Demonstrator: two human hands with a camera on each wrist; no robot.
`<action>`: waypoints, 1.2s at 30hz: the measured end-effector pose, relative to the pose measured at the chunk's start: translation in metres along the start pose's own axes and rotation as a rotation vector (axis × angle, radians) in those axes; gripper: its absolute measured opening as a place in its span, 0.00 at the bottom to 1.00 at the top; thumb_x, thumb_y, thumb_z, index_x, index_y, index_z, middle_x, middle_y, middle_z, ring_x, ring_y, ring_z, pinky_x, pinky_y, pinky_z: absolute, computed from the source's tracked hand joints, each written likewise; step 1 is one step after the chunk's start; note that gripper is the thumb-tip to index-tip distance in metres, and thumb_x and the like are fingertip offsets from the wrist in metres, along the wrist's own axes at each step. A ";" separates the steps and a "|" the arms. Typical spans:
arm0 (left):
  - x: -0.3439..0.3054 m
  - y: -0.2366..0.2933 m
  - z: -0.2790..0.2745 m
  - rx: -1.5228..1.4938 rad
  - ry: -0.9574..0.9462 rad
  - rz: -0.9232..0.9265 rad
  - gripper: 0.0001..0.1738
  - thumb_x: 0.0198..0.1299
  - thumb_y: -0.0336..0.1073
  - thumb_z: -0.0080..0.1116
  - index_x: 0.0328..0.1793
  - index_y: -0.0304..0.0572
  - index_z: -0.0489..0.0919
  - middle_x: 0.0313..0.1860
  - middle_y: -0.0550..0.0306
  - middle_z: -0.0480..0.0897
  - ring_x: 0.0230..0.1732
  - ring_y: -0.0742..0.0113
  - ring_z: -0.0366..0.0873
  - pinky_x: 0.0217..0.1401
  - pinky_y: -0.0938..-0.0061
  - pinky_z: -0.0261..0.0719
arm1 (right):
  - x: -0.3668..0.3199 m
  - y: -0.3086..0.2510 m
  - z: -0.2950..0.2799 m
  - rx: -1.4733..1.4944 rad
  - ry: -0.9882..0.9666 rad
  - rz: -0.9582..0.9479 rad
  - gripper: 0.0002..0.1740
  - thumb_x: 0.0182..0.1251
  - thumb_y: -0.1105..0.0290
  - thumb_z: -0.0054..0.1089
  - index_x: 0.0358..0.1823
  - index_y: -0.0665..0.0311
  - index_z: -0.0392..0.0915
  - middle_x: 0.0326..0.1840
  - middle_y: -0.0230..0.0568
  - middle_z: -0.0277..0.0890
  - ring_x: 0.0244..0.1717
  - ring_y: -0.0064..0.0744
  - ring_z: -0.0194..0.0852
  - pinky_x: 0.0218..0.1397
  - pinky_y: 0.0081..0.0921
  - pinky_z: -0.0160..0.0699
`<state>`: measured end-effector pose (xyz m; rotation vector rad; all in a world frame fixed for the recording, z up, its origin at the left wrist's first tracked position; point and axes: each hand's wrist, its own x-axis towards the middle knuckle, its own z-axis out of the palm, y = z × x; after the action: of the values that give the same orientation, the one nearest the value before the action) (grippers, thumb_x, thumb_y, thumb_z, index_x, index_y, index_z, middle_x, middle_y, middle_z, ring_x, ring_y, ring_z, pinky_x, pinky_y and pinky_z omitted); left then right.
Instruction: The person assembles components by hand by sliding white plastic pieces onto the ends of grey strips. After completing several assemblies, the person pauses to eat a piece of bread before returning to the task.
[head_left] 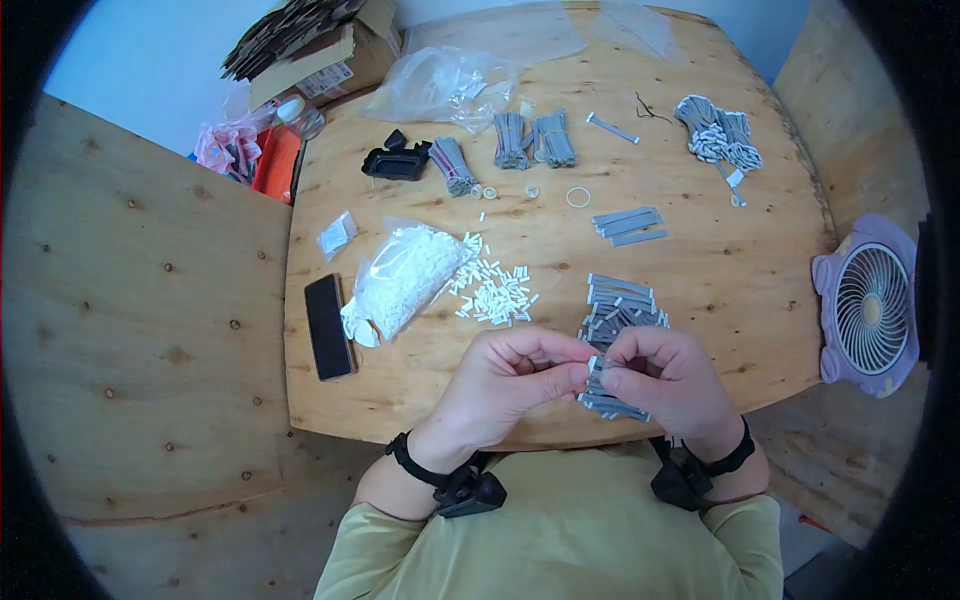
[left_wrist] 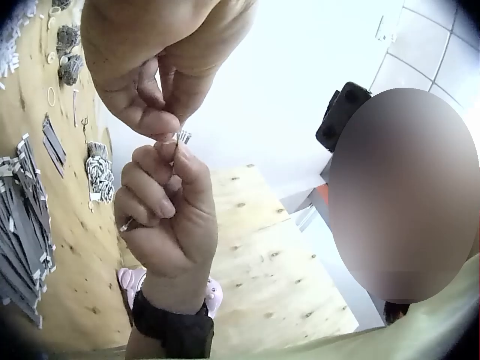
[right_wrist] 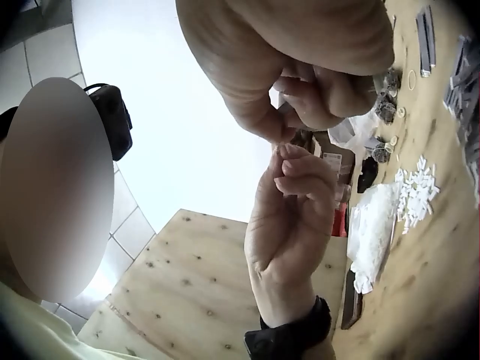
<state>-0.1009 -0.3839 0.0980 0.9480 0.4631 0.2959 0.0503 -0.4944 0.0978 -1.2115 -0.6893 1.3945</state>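
Both hands meet over the near edge of the table, fingertips close together. My left hand (head_left: 515, 385) pinches the white end of a small grey flat ribbon cable (head_left: 596, 368) between thumb and forefinger. From the other side, my right hand (head_left: 672, 378) pinches the same cable; fine prong-like ends (left_wrist: 185, 137) stick out at the fingertips in the left wrist view. The right hand's other fingers are curled, with a small pale bit (left_wrist: 129, 224) beside them. Beneath the hands lies a pile of grey ribbon cables (head_left: 622, 305) with white ends, partly hidden by them.
Loose white tubes (head_left: 500, 297) lie beside a full plastic bag (head_left: 405, 275) and a phone (head_left: 329, 327). Further back are cable bundles (head_left: 553, 138), short grey strips (head_left: 628, 222) and a black case (head_left: 396, 162). A fan (head_left: 870, 305) stands at the right edge.
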 end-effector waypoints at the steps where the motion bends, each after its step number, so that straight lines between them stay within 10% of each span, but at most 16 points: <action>1: 0.000 0.000 0.000 -0.005 -0.003 -0.001 0.09 0.52 0.24 0.55 0.41 0.33 0.77 0.33 0.57 0.79 0.33 0.76 0.74 0.37 0.83 0.73 | 0.000 0.000 0.000 -0.002 0.004 -0.002 0.05 0.56 0.73 0.56 0.31 0.67 0.71 0.25 0.24 0.68 0.25 0.09 0.61 0.25 0.10 0.61; 36: -0.002 -0.002 -0.001 0.023 0.015 0.029 0.10 0.52 0.24 0.55 0.42 0.34 0.77 0.36 0.56 0.80 0.34 0.77 0.75 0.37 0.84 0.73 | 0.000 0.003 0.003 -0.121 0.016 -0.128 0.04 0.57 0.73 0.55 0.29 0.67 0.71 0.23 0.23 0.65 0.23 0.07 0.57 0.24 0.08 0.57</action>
<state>-0.1030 -0.3858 0.0963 0.9766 0.4678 0.3249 0.0464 -0.4948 0.0958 -1.2489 -0.8353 1.2507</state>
